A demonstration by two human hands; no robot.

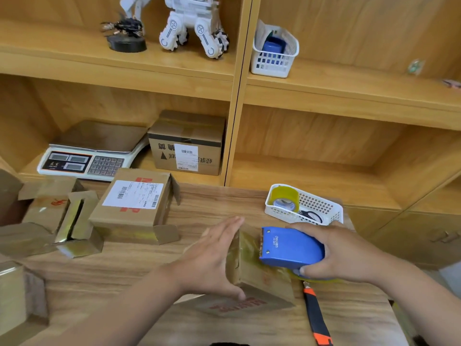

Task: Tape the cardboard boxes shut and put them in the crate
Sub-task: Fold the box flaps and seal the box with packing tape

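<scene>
two hands, one box under tape

one cardboard box (pixel 252 273) sits near the front of the wooden table (pixel 199 203), with glossy tape across its top and blurred red print on its near face. the left hand (pixel 212 258) lies flat against that box's left side, fingers straight. the right hand (pixel 346 253) is clamped round one blue tape dispenser (pixel 291 248), which rests on the box's top. the dispenser's white lettering is turned and too small to read. just right of the box lies one black-and-orange utility knife (pixel 316 318), its end cut off by the frame. behind the box to the right stands one white basket (pixel 324 208) holding one tape roll (pixel 285 198) and what look like scissors (pixel 310 216). left of the box lie at least four more boxes, some cut off. among them are a labelled box (pixel 134 203) with barcodes and unreadable red print, and a small open box (pixel 77 226). further behind the box, on the shelves, stand one scale (pixel 92 156), one shelf box (pixel 187 143) with black characters and a barcode label, and a second basket (pixel 274 51).
</scene>
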